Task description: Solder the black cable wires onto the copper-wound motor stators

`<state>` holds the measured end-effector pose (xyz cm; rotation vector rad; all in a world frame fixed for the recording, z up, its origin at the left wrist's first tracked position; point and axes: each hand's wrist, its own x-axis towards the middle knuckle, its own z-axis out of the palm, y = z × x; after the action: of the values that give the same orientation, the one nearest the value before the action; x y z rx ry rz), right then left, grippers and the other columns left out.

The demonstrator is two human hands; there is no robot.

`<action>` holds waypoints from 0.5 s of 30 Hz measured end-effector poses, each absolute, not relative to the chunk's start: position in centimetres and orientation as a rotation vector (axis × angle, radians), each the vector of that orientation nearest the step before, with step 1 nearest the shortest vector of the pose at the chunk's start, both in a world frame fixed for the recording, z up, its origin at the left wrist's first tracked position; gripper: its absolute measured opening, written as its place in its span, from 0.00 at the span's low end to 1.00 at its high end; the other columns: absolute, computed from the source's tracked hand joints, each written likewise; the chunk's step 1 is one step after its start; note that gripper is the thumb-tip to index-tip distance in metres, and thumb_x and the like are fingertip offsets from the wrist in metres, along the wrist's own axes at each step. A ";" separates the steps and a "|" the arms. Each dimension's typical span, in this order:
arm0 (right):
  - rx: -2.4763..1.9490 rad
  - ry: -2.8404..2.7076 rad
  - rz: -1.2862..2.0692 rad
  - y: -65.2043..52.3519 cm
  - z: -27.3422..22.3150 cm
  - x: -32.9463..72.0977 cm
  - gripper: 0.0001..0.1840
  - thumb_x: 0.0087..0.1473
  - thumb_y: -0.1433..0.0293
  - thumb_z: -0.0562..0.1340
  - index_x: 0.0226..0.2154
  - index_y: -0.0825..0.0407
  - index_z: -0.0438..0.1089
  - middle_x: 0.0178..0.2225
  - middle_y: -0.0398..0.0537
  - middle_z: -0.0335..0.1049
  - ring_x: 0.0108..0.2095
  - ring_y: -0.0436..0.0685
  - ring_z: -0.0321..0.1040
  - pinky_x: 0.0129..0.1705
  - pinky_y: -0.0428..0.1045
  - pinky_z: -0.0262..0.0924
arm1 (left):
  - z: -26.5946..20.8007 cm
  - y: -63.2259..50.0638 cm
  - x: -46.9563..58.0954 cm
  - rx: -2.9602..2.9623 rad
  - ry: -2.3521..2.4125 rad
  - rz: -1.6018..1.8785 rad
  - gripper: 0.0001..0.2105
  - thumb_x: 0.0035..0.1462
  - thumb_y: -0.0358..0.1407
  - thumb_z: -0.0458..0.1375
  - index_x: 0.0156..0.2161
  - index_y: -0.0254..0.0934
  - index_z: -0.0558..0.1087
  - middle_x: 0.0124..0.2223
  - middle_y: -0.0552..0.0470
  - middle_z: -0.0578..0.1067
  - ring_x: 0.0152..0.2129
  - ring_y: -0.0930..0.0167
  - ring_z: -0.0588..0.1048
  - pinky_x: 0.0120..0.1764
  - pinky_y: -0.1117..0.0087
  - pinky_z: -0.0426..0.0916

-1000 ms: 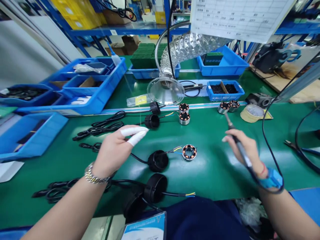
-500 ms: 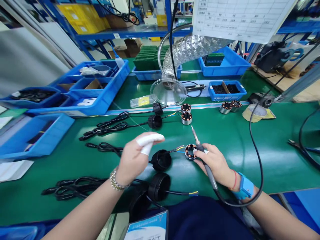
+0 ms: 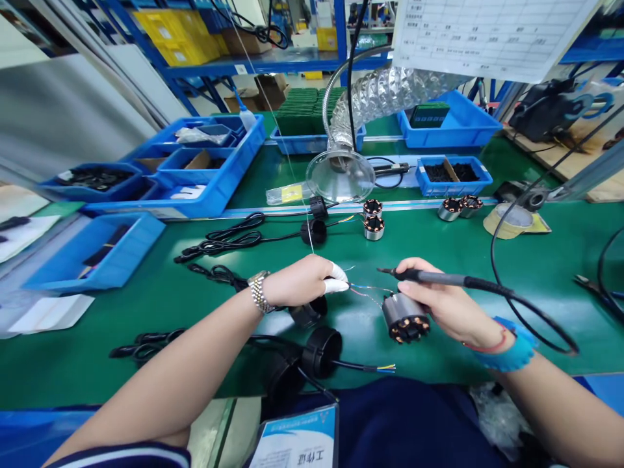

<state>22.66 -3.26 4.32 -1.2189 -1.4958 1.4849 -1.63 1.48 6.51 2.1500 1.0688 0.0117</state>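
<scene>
My left hand (image 3: 316,281), with white covers on thumb and finger, pinches a black cable's end near its coloured wires (image 3: 365,288). A thin solder wire (image 3: 287,153) runs down from above into this hand, and its tip sticks out past the fingers. My right hand (image 3: 439,302) grips a soldering iron (image 3: 433,277), tip pointing left. The same hand also holds a motor stator (image 3: 405,317), tilted, copper coils facing down and toward me. The wires reach to the stator's upper edge. Under my left hand lies a black round cap (image 3: 309,312), partly hidden.
More black caps (image 3: 322,351) with cables lie at the front left. Stators (image 3: 374,227) stand at mid-table and right. A clear fume hood (image 3: 341,177) hangs behind. Blue bins (image 3: 92,253) line the left and back. Tape (image 3: 507,220) and pliers (image 3: 597,289) lie right.
My left hand has moved right and now pinches the cable end. My right hand has lifted and tilted the stator; the soldering iron has swung from pointing away to pointing left.
</scene>
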 end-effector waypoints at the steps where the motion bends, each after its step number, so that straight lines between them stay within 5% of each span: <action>1: -1.204 -1.388 1.580 -3.3 4.9 22.6 0.09 0.49 0.66 0.59 0.36 0.49 0.60 0.28 0.38 0.57 0.23 0.44 0.53 0.23 0.41 0.51 | 7.3 1.5 -1.7 2.122 1.022 -0.054 0.13 0.56 0.37 0.49 0.31 0.32 0.73 0.25 0.54 0.70 0.21 0.76 0.66 0.27 0.78 0.58; 11: -1.205 -1.149 1.807 -3.4 5.6 22.0 0.13 0.46 0.66 0.62 0.35 0.49 0.60 0.24 0.37 0.56 0.19 0.43 0.51 0.18 0.40 0.47 | 8.9 1.7 -1.9 2.048 0.956 -0.125 0.14 0.55 0.38 0.49 0.23 0.32 0.66 0.21 0.57 0.64 0.18 0.79 0.60 0.23 0.79 0.54; 15: -1.260 -1.443 1.553 -3.4 5.2 22.2 0.11 0.50 0.64 0.58 0.37 0.49 0.60 0.26 0.38 0.58 0.20 0.44 0.52 0.20 0.42 0.49 | 8.7 1.8 -2.1 2.066 1.005 -0.131 0.14 0.55 0.39 0.49 0.27 0.32 0.70 0.23 0.55 0.69 0.20 0.77 0.64 0.25 0.78 0.56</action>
<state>22.22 -3.36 5.20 -1.2597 -1.4434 1.5530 -2.14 1.83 8.67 2.0658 1.0054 -0.1314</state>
